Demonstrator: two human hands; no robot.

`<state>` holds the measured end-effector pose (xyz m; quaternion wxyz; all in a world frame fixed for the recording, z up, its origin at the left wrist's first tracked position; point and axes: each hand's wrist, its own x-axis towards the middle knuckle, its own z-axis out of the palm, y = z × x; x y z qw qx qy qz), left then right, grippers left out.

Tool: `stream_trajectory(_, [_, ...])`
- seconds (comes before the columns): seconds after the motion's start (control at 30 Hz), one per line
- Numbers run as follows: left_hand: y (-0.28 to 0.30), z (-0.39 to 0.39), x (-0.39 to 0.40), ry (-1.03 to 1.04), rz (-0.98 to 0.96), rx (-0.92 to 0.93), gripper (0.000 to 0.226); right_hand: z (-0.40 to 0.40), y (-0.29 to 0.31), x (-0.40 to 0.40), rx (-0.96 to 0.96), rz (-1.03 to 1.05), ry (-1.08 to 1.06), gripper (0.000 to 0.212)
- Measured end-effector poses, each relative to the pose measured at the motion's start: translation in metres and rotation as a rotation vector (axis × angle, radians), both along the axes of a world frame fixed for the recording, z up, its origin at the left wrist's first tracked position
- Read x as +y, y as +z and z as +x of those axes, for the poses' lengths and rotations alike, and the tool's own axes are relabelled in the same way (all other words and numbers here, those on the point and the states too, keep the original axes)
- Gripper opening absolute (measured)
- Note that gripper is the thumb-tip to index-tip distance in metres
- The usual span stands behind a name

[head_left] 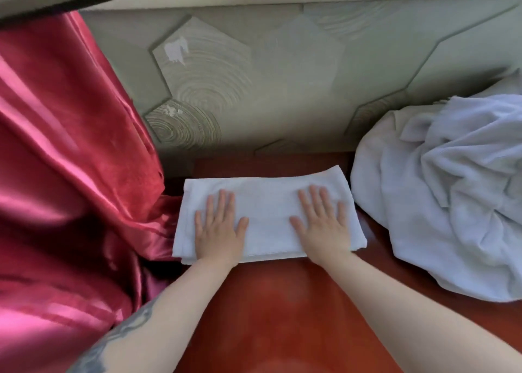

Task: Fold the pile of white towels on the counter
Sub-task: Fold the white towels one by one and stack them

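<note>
While both palms are flat on it, nothing is actually being gripped, so here's the layout going left to right. Far left is a big shiny red satin curtain hanging down and bunching against the glossy reddish-brown wooden counter. Next comes the left hand, fingers straight and slightly spread, pressing down on the left half of the folded white terry towel, which lies as a neat rectangle in the middle of the counter, its left edge just touching the curtain. The right hand does the same on the right half, fingers extended, holding nothing. Further right, a little apart from the folded one, sits the crumpled pile of white towels, right up against the grey hexagon-patterned wall panel at the back.

My guess on handling: these are soft, floppy and light, zero stiffness, so they'll sag wherever unsupported. Probably best to pinch two corners along one edge of a loose towel, and lift the folded one from underneath at both short ends so the layers don't slide.
</note>
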<state>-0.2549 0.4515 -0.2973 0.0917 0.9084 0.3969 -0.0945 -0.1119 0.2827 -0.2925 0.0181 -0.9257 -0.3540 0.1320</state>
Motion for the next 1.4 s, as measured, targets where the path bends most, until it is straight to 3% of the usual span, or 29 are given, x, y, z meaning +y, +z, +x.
stream_trajectory(0.1, [0.004,0.006,0.016,0.062,0.052,-0.073,0.067,0.015,0.003,0.013,-0.111,0.023,-0.142,0.064])
stream_trajectory(0.17, [0.008,0.023,0.004,-0.059,0.114,-0.177,0.065,0.002,0.006,0.041,-0.131,0.098,0.035,0.061])
stream_trajectory(0.27, [0.002,0.043,-0.010,-0.120,0.021,-0.140,0.057,-0.014,-0.001,0.062,0.001,0.016,0.253,0.056])
stream_trajectory(0.53, [-0.005,0.019,0.028,0.158,0.063,-0.165,0.059,0.050,0.009,0.018,-0.144,-0.091,-0.112,0.058])
stream_trajectory(0.63, [0.001,0.018,-0.013,0.025,0.068,-0.272,0.061,-0.002,0.009,0.039,-0.106,0.076,0.058,0.060])
stream_trajectory(0.73, [-0.010,0.003,-0.038,-0.098,0.086,-0.175,0.059,-0.048,-0.002,0.037,-0.006,0.071,0.246,0.059])
stream_trajectory(0.9, [-0.003,-0.035,0.024,0.092,0.108,-0.066,0.059,0.013,-0.002,-0.012,-0.068,-0.053,-0.120,0.061])
stream_trajectory(0.97, [0.006,-0.021,0.020,0.065,0.150,-0.132,0.059,0.008,0.004,0.003,-0.110,-0.028,-0.152,0.061])
stream_trajectory(1.03, [0.011,0.006,-0.008,-0.039,0.095,-0.250,0.060,-0.024,0.005,0.035,-0.083,0.042,0.007,0.062])
stream_trajectory(1.13, [-0.002,0.017,-0.038,-0.076,0.004,-0.184,0.057,-0.049,-0.005,0.048,0.015,0.024,0.253,0.061])
stream_trajectory(1.3, [-0.007,-0.023,0.019,0.010,0.052,-0.109,0.058,0.034,-0.004,-0.021,-0.071,-0.061,-0.014,0.059])
stream_trajectory(1.4, [0.000,-0.034,0.031,0.021,0.064,-0.080,0.058,0.039,0.002,-0.038,-0.030,-0.057,-0.056,0.059])
